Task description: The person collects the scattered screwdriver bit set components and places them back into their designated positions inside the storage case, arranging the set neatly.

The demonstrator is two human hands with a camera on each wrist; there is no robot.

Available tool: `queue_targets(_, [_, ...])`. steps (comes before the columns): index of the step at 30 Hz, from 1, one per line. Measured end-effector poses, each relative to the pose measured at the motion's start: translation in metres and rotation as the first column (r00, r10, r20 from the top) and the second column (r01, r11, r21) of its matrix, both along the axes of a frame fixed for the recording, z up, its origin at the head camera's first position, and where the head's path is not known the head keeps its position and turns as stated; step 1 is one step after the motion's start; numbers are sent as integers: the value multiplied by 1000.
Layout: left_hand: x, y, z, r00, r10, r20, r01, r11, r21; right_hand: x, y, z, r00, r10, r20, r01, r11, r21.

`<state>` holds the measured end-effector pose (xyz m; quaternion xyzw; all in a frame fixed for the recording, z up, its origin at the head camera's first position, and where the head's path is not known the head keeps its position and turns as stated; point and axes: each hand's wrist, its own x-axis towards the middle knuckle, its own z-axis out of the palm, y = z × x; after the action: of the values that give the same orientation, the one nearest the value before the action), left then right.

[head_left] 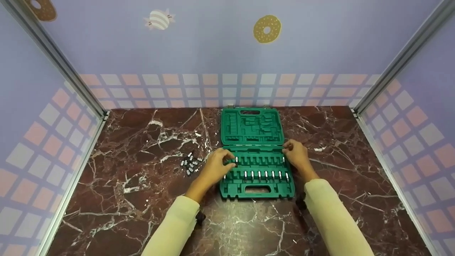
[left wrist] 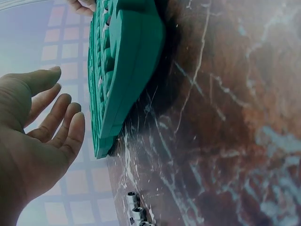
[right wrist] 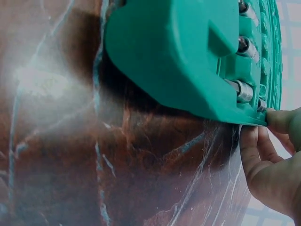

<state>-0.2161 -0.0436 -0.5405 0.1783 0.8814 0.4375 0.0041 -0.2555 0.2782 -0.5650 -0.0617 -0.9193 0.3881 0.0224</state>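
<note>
A green plastic case (head_left: 233, 191) lies unfolded on the table, its lid (head_left: 226, 137) leaning back behind the base. Silver bit sockets (head_left: 266, 175) fill much of the front row of slots, and one bit socket (head_left: 236, 160) stands at the left of the rear row. Right beside that one is my left hand (head_left: 216, 164), thumb and fingers apart and relaxed, with nothing visible between them in the left wrist view. My right hand (right wrist: 275, 162) pinches the case's right edge between thumb and fingers, close to a bit socket (right wrist: 262, 104) at the row's end.
Several loose bit sockets (head_left: 191, 163) are piled on the dark red marbled table (head_left: 142, 213) left of the case. Patterned walls (head_left: 227, 53) enclose the table at the back and both sides.
</note>
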Motion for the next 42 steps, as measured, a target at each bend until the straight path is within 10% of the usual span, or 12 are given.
queue_targets(24, [5,-64,-1,963,235,-136,-223,970,94,1,-2,-5,999,28,30,-29,999,29])
queue_targets(42, [14,-120,-10,871,480,-106,-476,878,57,-1,3,-1,999,21,26,-22,1000,16])
